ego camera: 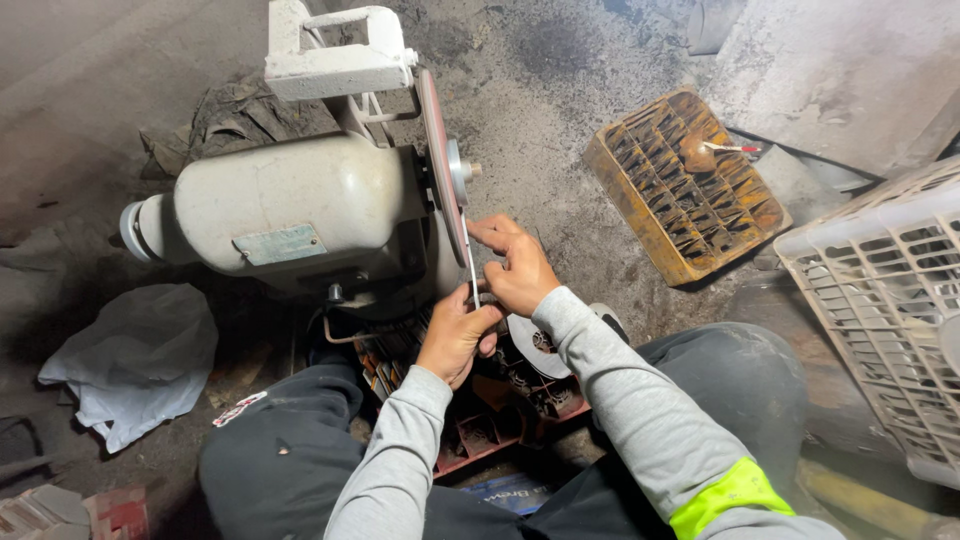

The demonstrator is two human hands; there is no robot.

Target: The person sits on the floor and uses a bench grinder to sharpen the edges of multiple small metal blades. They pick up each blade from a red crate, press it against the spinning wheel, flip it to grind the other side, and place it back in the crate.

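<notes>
Closest in, two grey sleeves reach forward over dark trousers, the right cuff banded in bright yellow-green. Below the arms sits a red plastic crate (500,425) packed with dark metal pieces, with a round grey disc (535,345) lying on it just under the right wrist.

Now the hands: the left hand (455,335) is clenched around the lower end of a thin, flat metal blade (472,268), and the right hand (515,265) pinches the same blade higher up, fingers curled on it. The blade stands nearly upright between them, its upper part pressed right against the face of the reddish grinding wheel (440,165).

That wheel is mounted on the shaft of a bulky, cream-grey bench grinder motor (290,205), which sits on the sooty floor with a chipped white guard bracket (335,55) above it.

Off to the left, a crumpled white plastic bag (135,360) lies on the ground. Further right, a rusty orange slotted tray (685,185) rests tilted on the floor, and a pale plastic lattice basket (885,300) juts in at the right edge.
</notes>
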